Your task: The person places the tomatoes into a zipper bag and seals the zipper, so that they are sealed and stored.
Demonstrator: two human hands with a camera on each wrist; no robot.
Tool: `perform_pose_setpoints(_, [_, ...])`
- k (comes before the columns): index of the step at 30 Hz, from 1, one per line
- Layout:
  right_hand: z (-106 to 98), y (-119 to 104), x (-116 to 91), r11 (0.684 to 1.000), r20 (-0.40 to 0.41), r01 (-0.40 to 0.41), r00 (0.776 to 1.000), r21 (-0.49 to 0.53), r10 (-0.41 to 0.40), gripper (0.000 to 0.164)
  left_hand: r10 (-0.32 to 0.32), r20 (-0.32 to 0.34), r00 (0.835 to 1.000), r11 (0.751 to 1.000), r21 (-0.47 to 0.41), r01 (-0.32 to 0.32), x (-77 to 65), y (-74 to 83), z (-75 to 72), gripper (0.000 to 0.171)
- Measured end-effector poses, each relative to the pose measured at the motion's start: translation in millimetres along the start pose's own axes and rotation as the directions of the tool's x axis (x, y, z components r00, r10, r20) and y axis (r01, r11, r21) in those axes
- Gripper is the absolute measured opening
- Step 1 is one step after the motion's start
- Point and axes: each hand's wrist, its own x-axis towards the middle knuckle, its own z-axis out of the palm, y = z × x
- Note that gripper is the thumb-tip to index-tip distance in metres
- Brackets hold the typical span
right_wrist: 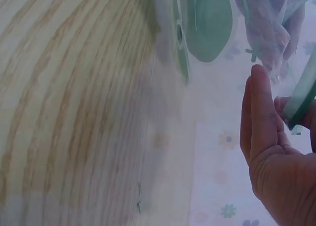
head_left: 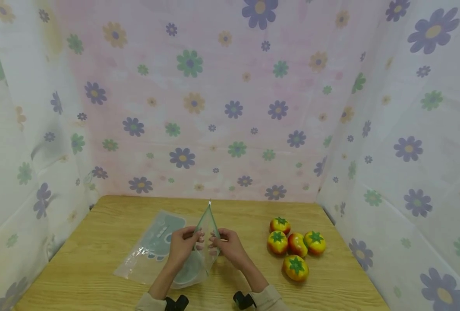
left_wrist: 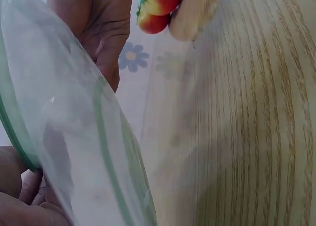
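Observation:
A clear zip bag (head_left: pixel 189 273) with green zip strips is spread apart at its mouth, standing between both hands. My left hand (head_left: pixel 181 247) pinches one side of the mouth, thumb and fingers on the green edge. The opposite edge is gripped by my right hand (head_left: pixel 231 248); the right wrist view shows its thumb against the green strip (right_wrist: pixel 302 95). Through the clear film (left_wrist: pixel 74 102), nothing shows inside the bag. A second clear bag (head_left: pixel 138 259) with a grey-green print lies flat beside the left hand.
To the right of the hands sit several yellow-and-red fruits (head_left: pixel 296 268) with green star-shaped leaves, grouped closely. The wooden table (head_left: pixel 245 211) is bordered by flower-patterned cloth (head_left: pixel 230 86) at the back and sides. A black wrist camera (head_left: pixel 243 300) is on the right wrist.

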Motion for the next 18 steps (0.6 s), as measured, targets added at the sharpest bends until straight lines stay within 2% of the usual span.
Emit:
perform_pose_setpoints(5, [0,-2,0,1.000,-0.009,0.007,1.000,0.006,-0.007,0.029,0.022,-0.006,1.000,1.000,0.006,-0.022,1.4,-0.2,-2.3,0.026])
perform_pose_setpoints(9, [-2,-2,-1,0.999,-0.014,0.029,0.999,-0.012,-0.029,0.029,0.012,-0.022,1.000,1.000,-0.006,-0.012,1.9,1.2,-7.2,0.024])
perform_pose_setpoints(14, [-9,-2,1,0.997,-0.020,0.070,0.997,-0.038,-0.071,0.028,-0.006,-0.050,0.999,1.000,-0.020,0.005,3.7,10.0,-17.7,0.024])
perform_pose_setpoints(18, [-16,-2,2,0.993,-0.037,0.070,0.997,-0.095,-0.074,0.027,-0.001,-0.081,0.997,0.999,-0.035,-0.002,6.5,15.9,-28.1,0.022])
